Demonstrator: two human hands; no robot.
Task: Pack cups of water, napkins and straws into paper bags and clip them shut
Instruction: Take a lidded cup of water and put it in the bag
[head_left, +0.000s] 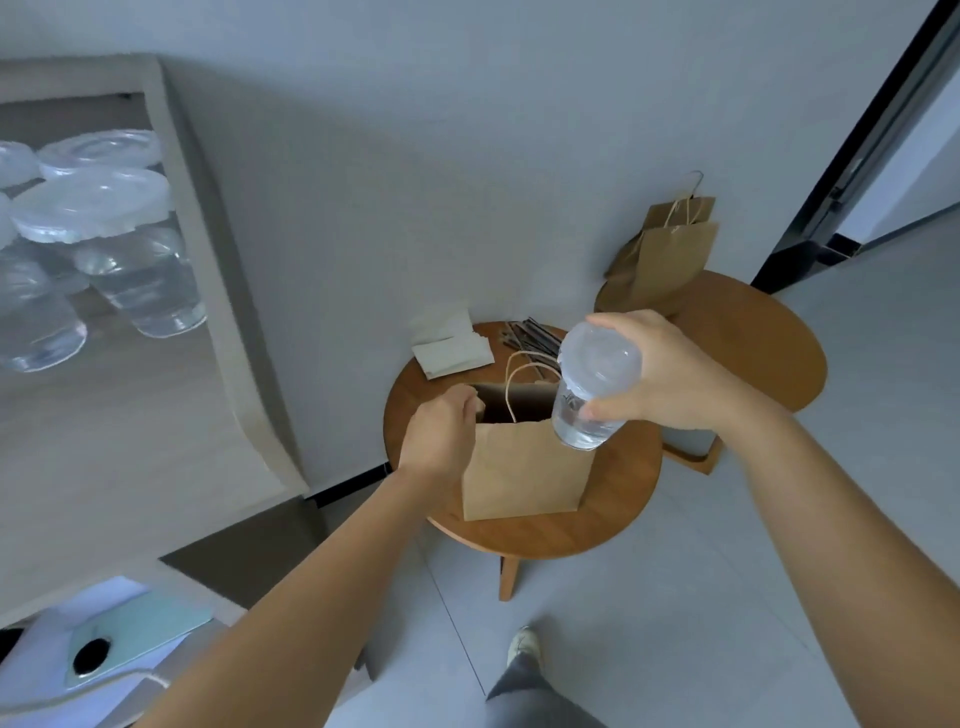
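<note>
Cup (592, 395): lidded clear plastic, water-filled, held tilted at frame centre above the bag mouth
Right hand (670, 374): fingers wrapped round the cup wall just under the lid
Left hand (441, 436): fingers curled over the bag's left rim, mouth kept spread
Paper bag (524, 467): upright on the round tabletop (613, 519), open
Handling: judged weighty, thin-walled, slippery; best gripped below the lid, lightly squeezed
Napkins (452, 351), straws (530, 335): behind the bag, unpacked

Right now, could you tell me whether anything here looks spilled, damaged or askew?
No spill or damage shows. The only thing askew is the lidded cup, tilted in the right hand above the open bag, whose rim the left hand holds.
</note>
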